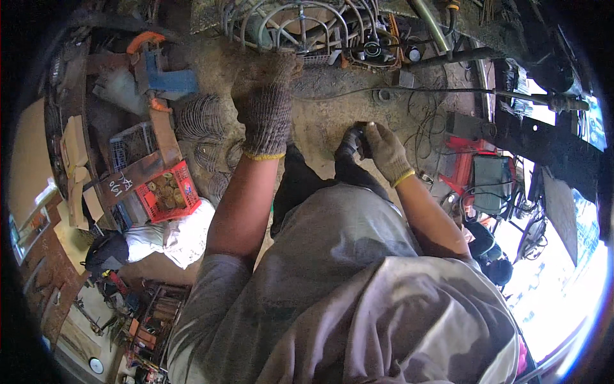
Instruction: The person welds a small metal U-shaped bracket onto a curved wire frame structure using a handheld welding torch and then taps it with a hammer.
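Though the left hand [262, 102] is gloved and curled by the wire frame's [302, 29] near edge, top centre, can't tell if it grips it. Gloved right hand [385, 150] is lower, fingers bunched; can't tell what it holds. Wire rings [201, 118] on floor [326, 118], left; red crate [190, 184] of round parts [167, 191] nearby.

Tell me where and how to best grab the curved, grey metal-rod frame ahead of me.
Perhaps grip the frame by its large arched rod, reaching from your side: open gaps beside that slim bar should leave room to wrap around it.
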`<state>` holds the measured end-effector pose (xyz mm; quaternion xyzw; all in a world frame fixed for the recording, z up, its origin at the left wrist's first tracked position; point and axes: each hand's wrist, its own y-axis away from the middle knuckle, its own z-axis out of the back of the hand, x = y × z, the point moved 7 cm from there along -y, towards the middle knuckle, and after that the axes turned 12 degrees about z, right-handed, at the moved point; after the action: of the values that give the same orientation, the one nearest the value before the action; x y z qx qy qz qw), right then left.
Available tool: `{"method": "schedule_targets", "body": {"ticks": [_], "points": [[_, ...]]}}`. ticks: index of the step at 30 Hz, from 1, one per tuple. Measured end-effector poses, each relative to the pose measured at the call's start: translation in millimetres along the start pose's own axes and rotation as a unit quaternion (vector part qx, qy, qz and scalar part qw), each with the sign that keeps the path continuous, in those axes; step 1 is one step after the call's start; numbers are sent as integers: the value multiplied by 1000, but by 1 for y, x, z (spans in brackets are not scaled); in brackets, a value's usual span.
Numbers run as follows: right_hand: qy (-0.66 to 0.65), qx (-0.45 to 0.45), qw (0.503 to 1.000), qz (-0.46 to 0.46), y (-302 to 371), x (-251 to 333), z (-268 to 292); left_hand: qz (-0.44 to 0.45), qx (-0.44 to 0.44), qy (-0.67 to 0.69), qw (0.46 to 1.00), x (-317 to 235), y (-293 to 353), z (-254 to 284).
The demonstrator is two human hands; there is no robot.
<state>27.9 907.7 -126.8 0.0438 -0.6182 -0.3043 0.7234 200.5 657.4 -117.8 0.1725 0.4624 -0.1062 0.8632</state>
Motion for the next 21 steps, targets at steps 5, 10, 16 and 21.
{"method": "schedule_targets", "body": {"ticks": [5,10,16,21], "points": [[-25,13,995,91,-24,83,-6,65,-42,69,995,-12,8,11],[-1,-54,982,180,-54,150,-16,115,-72,208,969,-42,13,27],[41,-91,978,185,-60,181,-22,134,-70,147,978,-55,16,34],[0,-91,978,186,-64,178,-26,129,-26,108,985,-47,15,27]]}}
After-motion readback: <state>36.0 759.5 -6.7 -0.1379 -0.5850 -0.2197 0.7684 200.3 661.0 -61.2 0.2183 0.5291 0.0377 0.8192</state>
